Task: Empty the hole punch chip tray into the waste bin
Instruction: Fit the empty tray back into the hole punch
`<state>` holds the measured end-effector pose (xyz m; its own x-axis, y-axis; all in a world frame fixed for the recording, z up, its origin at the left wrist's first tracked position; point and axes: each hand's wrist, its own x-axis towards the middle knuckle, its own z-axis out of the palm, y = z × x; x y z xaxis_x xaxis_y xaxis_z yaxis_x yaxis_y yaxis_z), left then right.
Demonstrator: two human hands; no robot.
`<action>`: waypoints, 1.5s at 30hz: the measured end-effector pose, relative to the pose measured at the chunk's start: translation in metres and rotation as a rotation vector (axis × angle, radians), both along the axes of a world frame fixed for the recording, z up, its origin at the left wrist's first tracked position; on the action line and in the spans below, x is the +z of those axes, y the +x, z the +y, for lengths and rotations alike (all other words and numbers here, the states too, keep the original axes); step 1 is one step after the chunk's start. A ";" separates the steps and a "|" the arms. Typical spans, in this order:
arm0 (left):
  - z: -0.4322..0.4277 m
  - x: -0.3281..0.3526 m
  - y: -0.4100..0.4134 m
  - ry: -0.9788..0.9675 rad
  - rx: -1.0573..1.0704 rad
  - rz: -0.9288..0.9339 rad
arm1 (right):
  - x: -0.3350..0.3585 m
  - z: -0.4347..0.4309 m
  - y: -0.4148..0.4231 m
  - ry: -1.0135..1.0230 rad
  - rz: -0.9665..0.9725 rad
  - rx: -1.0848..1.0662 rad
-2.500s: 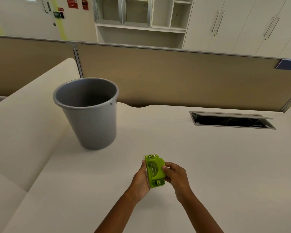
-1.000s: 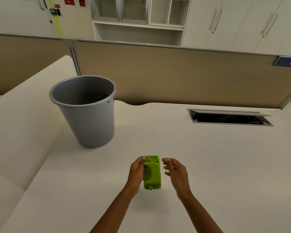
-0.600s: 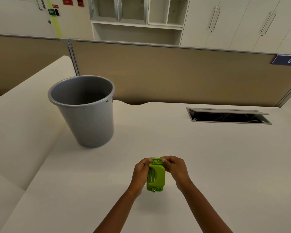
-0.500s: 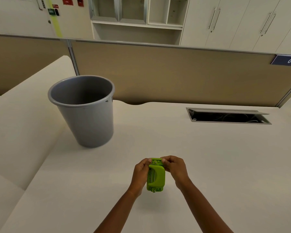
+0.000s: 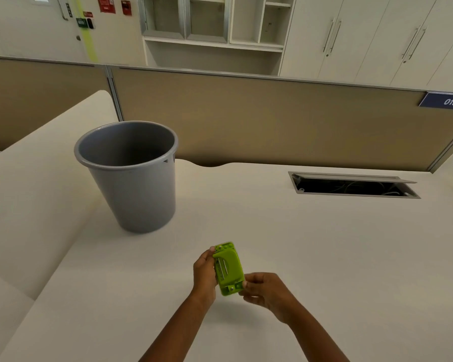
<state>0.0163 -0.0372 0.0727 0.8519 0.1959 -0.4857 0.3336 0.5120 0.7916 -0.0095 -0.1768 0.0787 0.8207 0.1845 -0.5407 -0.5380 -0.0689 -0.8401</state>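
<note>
A small lime-green hole punch [image 5: 228, 269] is held above the cream desk [image 5: 324, 257], near its front middle, tilted on edge with its underside toward me. My left hand [image 5: 204, 273] grips its left side, thumb near the top. My right hand [image 5: 263, 291] pinches its lower right corner with the fingertips. The grey waste bin [image 5: 131, 184] stands upright on the desk to the upper left of the hands, well apart from them; its inside looks dark and I cannot see any contents.
A tan partition panel [image 5: 272, 121] runs along the desk's far edge. An open cable hatch [image 5: 351, 185] is set into the desk at the right. A raised cream surface [image 5: 32, 184] borders the bin on the left.
My right hand slid from the top end of the hole punch down to its lower right corner. The punch tilted slightly while my left hand kept hold of it.
</note>
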 end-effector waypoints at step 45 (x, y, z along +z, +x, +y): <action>-0.029 -0.024 -0.031 0.313 -0.289 0.085 | -0.002 0.014 0.006 -0.054 -0.091 -0.334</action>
